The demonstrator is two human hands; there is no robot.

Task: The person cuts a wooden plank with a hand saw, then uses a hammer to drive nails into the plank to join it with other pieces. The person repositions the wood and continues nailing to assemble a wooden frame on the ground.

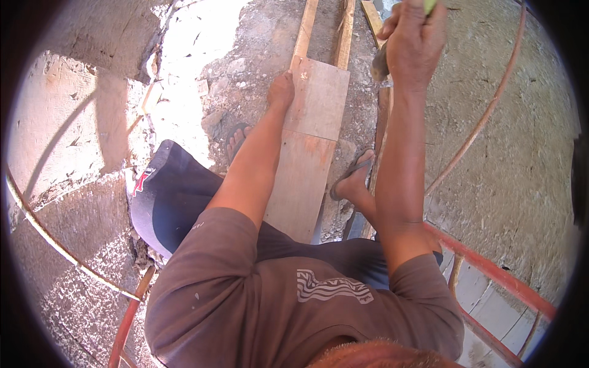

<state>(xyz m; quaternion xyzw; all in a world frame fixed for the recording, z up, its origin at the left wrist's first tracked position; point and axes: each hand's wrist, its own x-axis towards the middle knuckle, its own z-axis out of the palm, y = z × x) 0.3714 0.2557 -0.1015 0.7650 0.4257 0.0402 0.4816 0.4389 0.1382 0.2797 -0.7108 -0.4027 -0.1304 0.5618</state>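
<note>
My left hand (pixel 281 89) is closed at the upper left edge of a plywood panel (pixel 321 98). Whether its fingers pinch the edge or some small thing there is hidden. The panel lies across two long wooden strips and meets a second plywood panel (pixel 299 178) nearer to me. My right hand (pixel 419 46) is raised at the upper right, wrapped round what looks like a hammer (pixel 380 64). Its dark head shows beside the fingers, and a green end sticks out at the top.
Wooden strips (pixel 305 27) run away beyond the panels over rough, rubble-strewn ground. A concrete wall (pixel 497 122) rises on the right, with a thin curved rod (pixel 485 119) before it. Red metal bars (pixel 491 267) stand close by my right side. My sandalled feet (pixel 354 178) straddle the panels.
</note>
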